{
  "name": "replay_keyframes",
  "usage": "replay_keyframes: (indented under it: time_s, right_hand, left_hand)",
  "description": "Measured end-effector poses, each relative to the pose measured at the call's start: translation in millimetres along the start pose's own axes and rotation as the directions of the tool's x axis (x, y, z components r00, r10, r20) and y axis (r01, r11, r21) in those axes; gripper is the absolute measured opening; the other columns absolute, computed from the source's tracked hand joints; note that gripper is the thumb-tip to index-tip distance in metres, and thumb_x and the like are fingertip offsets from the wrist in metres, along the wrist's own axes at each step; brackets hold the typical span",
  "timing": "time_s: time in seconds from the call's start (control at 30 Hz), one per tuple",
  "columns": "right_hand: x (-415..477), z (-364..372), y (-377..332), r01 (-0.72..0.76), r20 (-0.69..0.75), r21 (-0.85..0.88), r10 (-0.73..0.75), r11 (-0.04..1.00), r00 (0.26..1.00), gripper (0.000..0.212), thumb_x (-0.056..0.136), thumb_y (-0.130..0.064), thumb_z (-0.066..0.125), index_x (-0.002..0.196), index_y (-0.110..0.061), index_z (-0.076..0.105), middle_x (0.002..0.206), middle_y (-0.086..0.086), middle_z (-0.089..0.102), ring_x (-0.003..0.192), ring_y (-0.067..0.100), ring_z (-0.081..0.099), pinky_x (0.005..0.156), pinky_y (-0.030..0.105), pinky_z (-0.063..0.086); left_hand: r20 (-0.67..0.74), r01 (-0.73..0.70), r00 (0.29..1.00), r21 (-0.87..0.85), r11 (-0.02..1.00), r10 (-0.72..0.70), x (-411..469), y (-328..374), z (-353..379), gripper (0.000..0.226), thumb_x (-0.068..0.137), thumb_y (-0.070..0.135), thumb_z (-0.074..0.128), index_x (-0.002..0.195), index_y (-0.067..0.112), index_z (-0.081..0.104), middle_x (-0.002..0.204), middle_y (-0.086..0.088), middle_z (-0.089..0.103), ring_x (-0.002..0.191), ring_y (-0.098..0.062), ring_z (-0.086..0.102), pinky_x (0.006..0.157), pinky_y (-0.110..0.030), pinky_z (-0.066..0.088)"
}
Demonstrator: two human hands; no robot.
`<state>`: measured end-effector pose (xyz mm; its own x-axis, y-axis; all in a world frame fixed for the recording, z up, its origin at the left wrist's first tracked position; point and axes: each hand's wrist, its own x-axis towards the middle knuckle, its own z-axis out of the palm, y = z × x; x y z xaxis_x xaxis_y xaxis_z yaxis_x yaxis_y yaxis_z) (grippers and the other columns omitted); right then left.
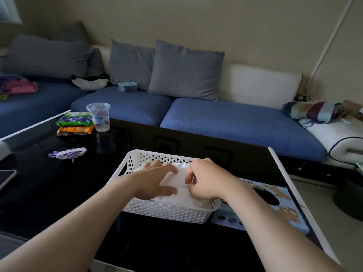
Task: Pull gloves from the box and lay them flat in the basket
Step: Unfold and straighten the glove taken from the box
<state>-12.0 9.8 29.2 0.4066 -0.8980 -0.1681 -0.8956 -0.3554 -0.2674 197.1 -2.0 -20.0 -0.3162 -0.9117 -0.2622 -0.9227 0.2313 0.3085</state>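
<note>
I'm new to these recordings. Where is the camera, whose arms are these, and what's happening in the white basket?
No machine here: a person wears one camera on the head, looking down at their own bare arms. On the black table stands a white basket, with the glove box beside it on the right. The left hand presses flat on a white glove in the basket; the right hand pinches it with curled fingers. A plastic cup and snack packets sit farther left.

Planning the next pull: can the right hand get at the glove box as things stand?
Probably yes: the glove box lies beside the basket, right of the right hand, its opening mostly clear.
</note>
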Motion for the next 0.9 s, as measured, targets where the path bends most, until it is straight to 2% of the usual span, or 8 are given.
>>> replay_keyframes:
  time_s: [0.1, 0.2, 0.37, 0.5, 0.6, 0.73, 0.8, 0.9]
  right_hand:
    - [-0.3, -2.6, 1.5, -0.060, 0.003, 0.166, 0.060, 0.984, 0.998, 0.032, 0.097, -0.002, 0.054, 0.109, -0.019, 0.077, 0.091, -0.009, 0.060, 0.077, 0.007, 0.060, 0.063, 0.025, 0.051]
    - [1.0, -3.8, 2.6, -0.158, 0.032, 0.342, 0.157, 0.926, 0.987, 0.033, 0.100, -0.003, 0.045, 0.109, -0.018, 0.072, 0.094, 0.003, 0.070, 0.076, 0.017, 0.071, 0.062, 0.029, 0.059]
    - [-4.2, -4.5, 1.8, -0.185, 0.128, 0.286, 0.154, 0.940, 0.980, 0.026, 0.094, -0.007, 0.058, 0.110, -0.011, 0.078, 0.090, 0.003, 0.076, 0.066, 0.014, 0.072, 0.053, 0.026, 0.055]
    - [-5.3, -3.9, 2.9, -0.084, -0.054, -0.089, 0.080, 0.992, 0.995, 0.040, 0.083, -0.031, 0.077, 0.122, -0.028, 0.070, 0.115, -0.006, 0.058, 0.108, 0.017, 0.062, 0.072, 0.032, 0.051]
    - [-0.9, 2.7, 3.2, 0.034, -0.077, 0.061, -0.029, 0.998, 0.997, 0.059, 0.089, -0.037, 0.071, 0.146, -0.032, 0.055, 0.139, -0.005, 0.049, 0.132, 0.020, 0.049, 0.099, 0.039, 0.052]
    - [5.7, 12.8, 1.3, 0.059, 0.067, 0.005, -0.060, 0.998, 0.996, 0.059, 0.103, -0.041, 0.061, 0.157, -0.025, 0.042, 0.160, 0.000, 0.041, 0.151, 0.025, 0.032, 0.116, 0.044, 0.037]
    - [8.6, 17.1, 1.7, 0.036, 0.139, -0.055, -0.028, 0.998, 0.990, 0.039, 0.105, -0.033, 0.058, 0.140, -0.019, 0.049, 0.148, 0.001, 0.047, 0.143, 0.026, 0.039, 0.110, 0.041, 0.041]
    - [9.1, 19.1, 0.9, -0.020, 0.211, -0.110, 0.043, 0.994, 0.976, 0.018, 0.105, -0.028, 0.058, 0.114, -0.018, 0.047, 0.115, -0.002, 0.045, 0.108, 0.019, 0.048, 0.084, 0.035, 0.040]
  left_hand:
    - [0.009, -0.003, 1.000, -0.046, 0.999, 0.003, -0.4, -2.7, -0.7, 0.066, 0.093, 0.070, 0.060, 0.150, 0.056, 0.030, 0.146, 0.009, 0.035, 0.140, -0.023, 0.029, 0.116, -0.056, 0.035]
    - [0.015, -0.006, 1.000, -0.062, 0.998, 0.007, 0.6, -3.9, -0.5, 0.071, 0.090, 0.073, 0.061, 0.151, 0.056, 0.029, 0.145, 0.009, 0.036, 0.141, -0.022, 0.029, 0.117, -0.056, 0.035]
    - [0.018, -0.012, 1.000, -0.068, 0.998, 0.013, -0.3, -3.6, 0.1, 0.075, 0.084, 0.080, 0.061, 0.149, 0.057, 0.033, 0.143, 0.008, 0.037, 0.138, -0.022, 0.030, 0.117, -0.053, 0.035]
    - [-0.178, -0.032, 0.984, -0.054, 0.998, 0.022, 0.6, 4.9, -3.3, 0.059, 0.091, 0.075, 0.055, 0.141, 0.044, 0.054, 0.140, 0.004, 0.045, 0.134, -0.023, 0.033, 0.115, -0.045, 0.032]
    - [-0.253, -0.030, 0.967, -0.036, 0.999, 0.020, 2.1, 9.1, -4.9, 0.040, 0.103, 0.055, 0.054, 0.139, 0.038, 0.056, 0.140, 0.000, 0.047, 0.133, -0.024, 0.037, 0.115, -0.040, 0.030]
    - [-0.141, 0.039, 0.990, 0.079, 0.996, -0.027, -1.4, 7.8, -0.7, 0.056, 0.101, 0.052, 0.059, 0.152, 0.037, 0.040, 0.151, 0.000, 0.037, 0.139, -0.027, 0.030, 0.118, -0.048, 0.030]
    - [-0.076, 0.092, 0.994, 0.127, 0.988, -0.083, -1.7, 7.6, -0.5, 0.064, 0.100, 0.057, 0.057, 0.156, 0.037, 0.032, 0.156, -0.001, 0.033, 0.144, -0.029, 0.027, 0.119, -0.051, 0.028]
    - [0.012, 0.160, 0.987, 0.148, 0.976, -0.163, -1.6, 7.2, 0.2, 0.075, 0.098, 0.067, 0.052, 0.160, 0.041, 0.020, 0.160, -0.002, 0.028, 0.145, -0.032, 0.027, 0.116, -0.055, 0.033]
